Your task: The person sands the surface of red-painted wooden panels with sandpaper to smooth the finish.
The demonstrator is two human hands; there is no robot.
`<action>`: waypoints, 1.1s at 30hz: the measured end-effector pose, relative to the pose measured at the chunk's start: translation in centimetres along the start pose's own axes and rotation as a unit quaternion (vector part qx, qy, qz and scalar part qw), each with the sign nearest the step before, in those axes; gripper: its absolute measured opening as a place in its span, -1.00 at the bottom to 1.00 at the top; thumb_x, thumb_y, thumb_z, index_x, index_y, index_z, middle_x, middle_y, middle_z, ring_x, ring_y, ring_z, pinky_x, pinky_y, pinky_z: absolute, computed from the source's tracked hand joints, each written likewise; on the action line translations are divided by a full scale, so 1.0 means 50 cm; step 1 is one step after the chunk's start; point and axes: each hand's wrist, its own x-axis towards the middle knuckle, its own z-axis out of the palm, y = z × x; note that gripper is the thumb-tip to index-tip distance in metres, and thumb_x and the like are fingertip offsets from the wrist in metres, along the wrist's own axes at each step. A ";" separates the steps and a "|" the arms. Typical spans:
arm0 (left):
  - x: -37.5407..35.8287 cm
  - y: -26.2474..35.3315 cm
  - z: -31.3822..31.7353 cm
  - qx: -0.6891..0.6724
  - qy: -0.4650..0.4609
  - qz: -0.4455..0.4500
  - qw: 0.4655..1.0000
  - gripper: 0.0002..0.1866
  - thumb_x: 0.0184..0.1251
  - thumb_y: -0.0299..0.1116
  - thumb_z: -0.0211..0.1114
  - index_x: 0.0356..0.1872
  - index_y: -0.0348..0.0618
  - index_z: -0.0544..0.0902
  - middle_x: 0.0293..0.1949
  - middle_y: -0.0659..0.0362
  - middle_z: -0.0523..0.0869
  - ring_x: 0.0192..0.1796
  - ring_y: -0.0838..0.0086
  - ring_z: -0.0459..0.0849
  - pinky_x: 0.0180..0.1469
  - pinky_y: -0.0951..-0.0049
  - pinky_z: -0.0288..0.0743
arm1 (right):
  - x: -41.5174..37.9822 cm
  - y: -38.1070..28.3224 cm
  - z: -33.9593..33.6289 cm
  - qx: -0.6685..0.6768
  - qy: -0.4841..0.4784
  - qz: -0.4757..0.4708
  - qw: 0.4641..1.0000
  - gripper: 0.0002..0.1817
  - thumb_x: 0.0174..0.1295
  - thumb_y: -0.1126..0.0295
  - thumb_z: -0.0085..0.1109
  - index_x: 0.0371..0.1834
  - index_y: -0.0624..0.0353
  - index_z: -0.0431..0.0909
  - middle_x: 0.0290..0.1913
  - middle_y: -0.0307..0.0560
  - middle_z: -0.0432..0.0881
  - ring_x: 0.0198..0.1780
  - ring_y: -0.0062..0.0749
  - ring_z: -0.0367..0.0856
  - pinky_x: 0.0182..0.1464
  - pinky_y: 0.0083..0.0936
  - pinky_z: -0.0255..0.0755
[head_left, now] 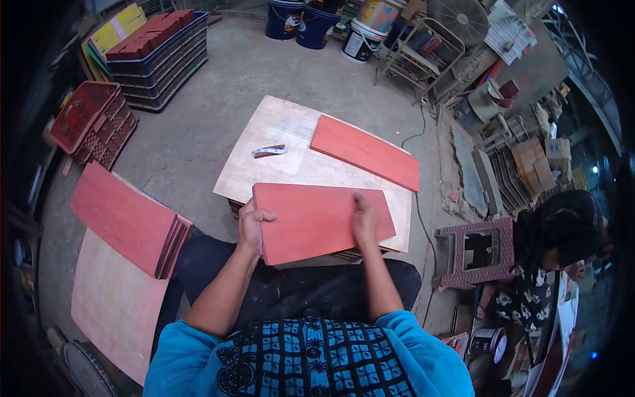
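Fingers of the left hand curl over the left short edge of a red board, thumb on top, so that hand grips the panel at its end. Over on the other side, the right hand lies on the board's upper face near its right end, fingers bent and pressing down on the surface; whether anything small sits under them cannot be told. The red board itself rests flat across the near part of a pale plywood worktop, its near long edge hanging slightly over the worktop's front, just above the person's dark-trousered knees.

Farther back on the same worktop a second red board lies at an angle along the right rear edge, well apart from the held one. A small flat tool or scrap lies on the bare wood to the left of it.

On the floor to the person's left, a stack of red boards leans on a large pale plywood sheet. Beyond that stand red plastic crates and a pile of dark trays topped with red pieces. Buckets line the far wall. At the right, a plastic stool stands near another person, seated low.
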 end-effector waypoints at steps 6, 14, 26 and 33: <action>0.004 -0.015 -0.017 -0.005 0.005 -0.024 1.000 -0.46 -0.16 -0.55 0.03 0.02 -0.40 0.46 -0.11 0.00 0.60 -0.10 0.31 0.61 0.02 0.43 0.47 | -0.057 -0.138 0.091 0.038 -0.030 -0.226 0.973 -0.38 -0.05 0.84 -0.29 0.11 0.24 0.48 0.12 0.29 0.49 0.20 -0.01 0.46 0.30 -0.35 0.28; -0.005 0.000 0.014 -0.153 0.012 -0.052 0.987 -0.43 0.38 -0.08 -0.12 0.28 -0.24 0.28 0.19 0.01 0.43 0.26 0.31 0.39 0.32 0.30 0.20 | -0.005 -0.083 0.020 -0.090 0.002 -0.001 0.996 -0.46 0.00 0.73 -0.25 0.09 0.28 0.50 -0.05 0.38 0.56 0.02 0.08 0.58 0.07 -0.21 0.46; -0.006 -0.005 0.017 -0.226 -0.049 -0.051 0.971 -0.22 0.37 0.22 -0.20 0.43 -0.15 0.06 0.30 0.04 0.31 0.33 0.26 0.28 0.35 0.21 0.13 | 0.001 -0.043 0.001 -0.075 0.016 0.012 0.997 -0.45 -0.01 0.76 -0.26 0.08 0.29 0.51 -0.03 0.31 0.59 -0.01 -0.01 0.63 -0.01 -0.29 0.46; 0.001 -0.021 0.012 -0.266 -0.083 -0.016 0.960 -0.23 0.37 0.23 -0.21 0.40 -0.16 0.12 0.26 0.05 0.36 0.30 0.29 0.33 0.35 0.23 0.12 | -0.117 -0.308 0.100 0.032 -0.025 -0.304 0.952 -0.56 0.19 0.69 -0.23 0.10 0.26 0.50 0.00 0.29 0.57 0.10 -0.05 0.56 0.09 -0.33 0.44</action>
